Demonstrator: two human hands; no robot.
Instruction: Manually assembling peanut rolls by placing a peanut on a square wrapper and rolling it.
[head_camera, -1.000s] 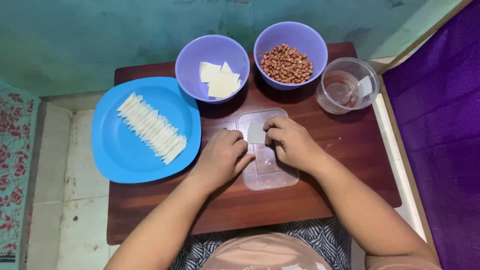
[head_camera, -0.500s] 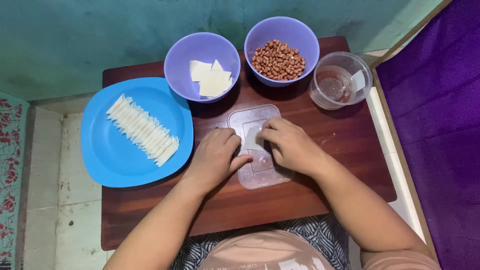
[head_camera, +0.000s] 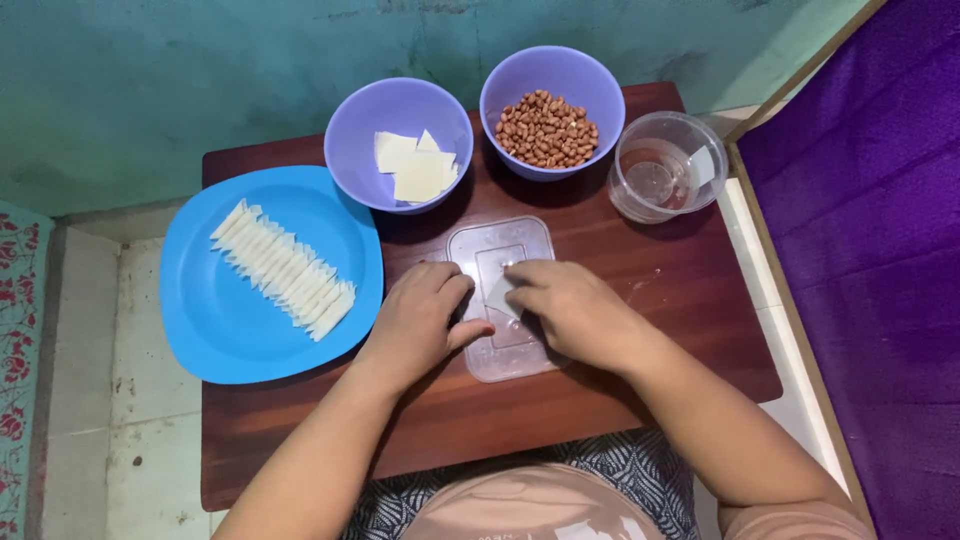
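On the counter's (head_camera: 640, 400) left edge sits one blue plate (head_camera: 215, 320) with a slanted row of folded wrappers (head_camera: 285, 270), too many to count surely. My left grip (head_camera: 420, 320) rests curled on the clear lid (head_camera: 485, 240) at the counter's middle; the lid's long axis runs from me toward the far edge. My right grip (head_camera: 565, 310) pinches one small wrapper (head_camera: 499, 296) against that lid. Along the far edge: two purple bowls, one of square wrappers (head_camera: 415, 170), one of peanuts (head_camera: 545, 128), then one clear tub (head_camera: 665, 165).
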